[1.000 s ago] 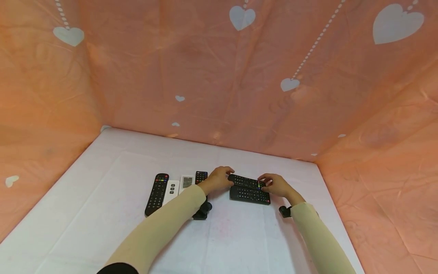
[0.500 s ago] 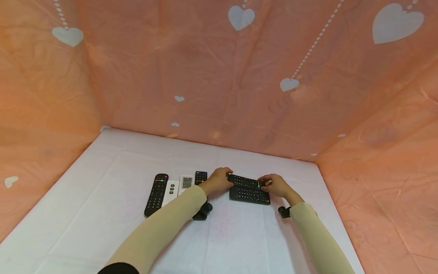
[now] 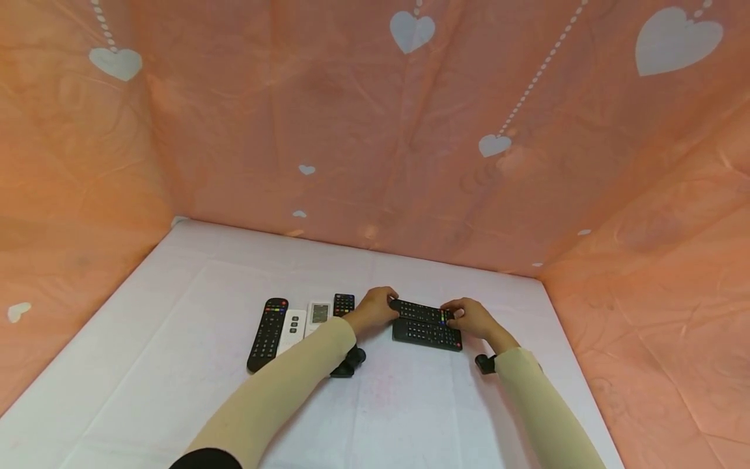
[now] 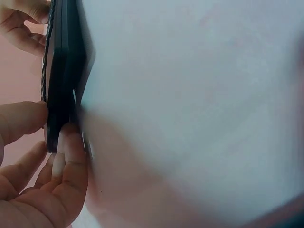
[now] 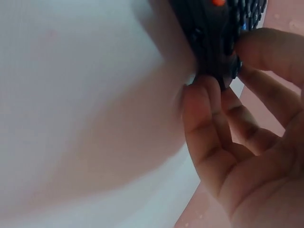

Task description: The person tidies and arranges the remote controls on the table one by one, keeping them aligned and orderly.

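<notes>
Two black remote controls lie crosswise, long sides together, in the head view. My left hand (image 3: pixel 375 307) pinches the left end of the farther remote control (image 3: pixel 419 311), thumb on one face and fingertips at the other in the left wrist view. At its right end, my right hand (image 3: pixel 476 319) holds the same remote between thumb and fingers. The nearer remote control (image 3: pixel 426 334) sits right against its front edge, with no hand on it. Seen from the right wrist, the fingertips (image 5: pixel 197 102) curl under the remote's end, close over the white cloth.
Left of the hands stands a row: a long black remote (image 3: pixel 267 335), a white remote (image 3: pixel 294 326), a white remote with a screen (image 3: pixel 319 312), and another black remote (image 3: pixel 344 303) partly behind my left forearm. Orange heart-printed cloth walls (image 3: pixel 351 130) enclose the white tabletop (image 3: pixel 404 410).
Both hands keep their hold on the farther remote control and stay almost still. The view shifts very slightly.
</notes>
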Demonstrator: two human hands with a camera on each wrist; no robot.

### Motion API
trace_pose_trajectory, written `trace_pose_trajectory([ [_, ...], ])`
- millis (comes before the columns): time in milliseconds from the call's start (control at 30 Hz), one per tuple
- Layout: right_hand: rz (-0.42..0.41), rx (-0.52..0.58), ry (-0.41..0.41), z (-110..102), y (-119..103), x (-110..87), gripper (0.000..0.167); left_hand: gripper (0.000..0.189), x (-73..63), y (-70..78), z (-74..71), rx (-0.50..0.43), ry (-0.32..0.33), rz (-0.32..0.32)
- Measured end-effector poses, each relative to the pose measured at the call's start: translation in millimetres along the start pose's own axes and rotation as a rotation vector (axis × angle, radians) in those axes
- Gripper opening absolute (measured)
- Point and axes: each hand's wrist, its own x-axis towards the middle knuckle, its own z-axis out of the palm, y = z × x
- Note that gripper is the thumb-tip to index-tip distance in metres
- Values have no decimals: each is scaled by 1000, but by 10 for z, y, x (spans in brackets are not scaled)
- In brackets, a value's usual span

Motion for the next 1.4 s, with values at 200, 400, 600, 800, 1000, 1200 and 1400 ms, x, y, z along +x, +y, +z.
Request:
trace_pose_trajectory([
  [200,-9,37,-10,20,-17,-13,35,41,-30,4,18,31,31,2],
  [400,1,58,-8,8,0,-23,37,42,-62,41,11,43,44,11],
  [600,-14,90,-3,-35,-28,-16,43,43,-70,57,-5,37,50,1],
  [800,-41,110,-22,-40,-24,27,47,44,-69,31,-29,-1,75,-10],
  [1000,-62,112,-34,-31,-34,44,47,44,-83,8,-41,-20,100,-44],
  [1200,-79,93,-7,-40,-58,41,40,47,-94,8,-67,-34,108,-49],
  [1400,-94,96,-6,-20,-63,53,43,47,-99,9,-94,-44,116,-64],
])
